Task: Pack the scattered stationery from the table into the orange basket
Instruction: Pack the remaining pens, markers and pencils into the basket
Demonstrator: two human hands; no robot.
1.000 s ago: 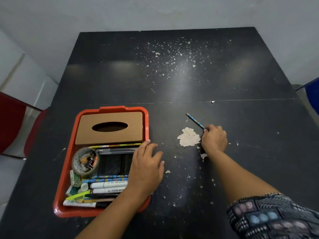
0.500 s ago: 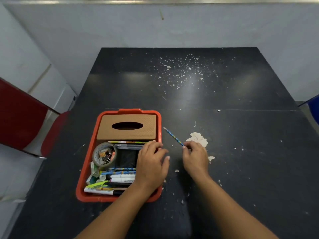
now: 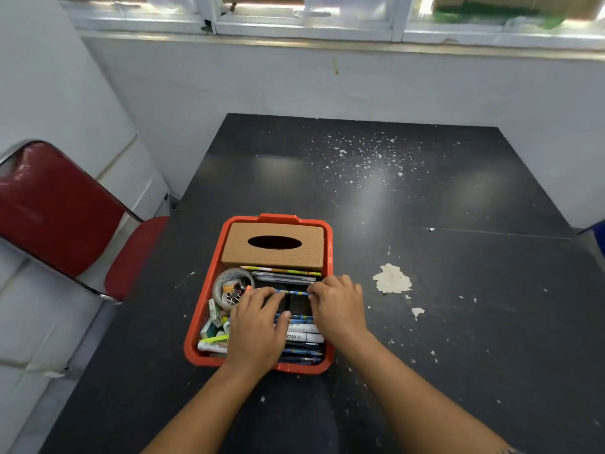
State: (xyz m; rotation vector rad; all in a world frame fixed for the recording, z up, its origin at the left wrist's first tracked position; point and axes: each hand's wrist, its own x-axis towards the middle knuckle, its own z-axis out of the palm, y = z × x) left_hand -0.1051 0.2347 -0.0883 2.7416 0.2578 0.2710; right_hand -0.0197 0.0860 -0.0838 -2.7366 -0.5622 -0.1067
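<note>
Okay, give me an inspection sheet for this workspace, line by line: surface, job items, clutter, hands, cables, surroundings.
Surface: black table, speckled with white flakes, one larger chipped patch.
Job's things: orange basket holds a tan tissue box, tape roll, pens and markers; a blue pencil held level above them.
Clutter: nothing seen loose outside the basket.
Hands: left hand and right hand each pinch one pencil end.
Cables: nothing seen.
Surroundings: red chair left, window sill behind.
</note>
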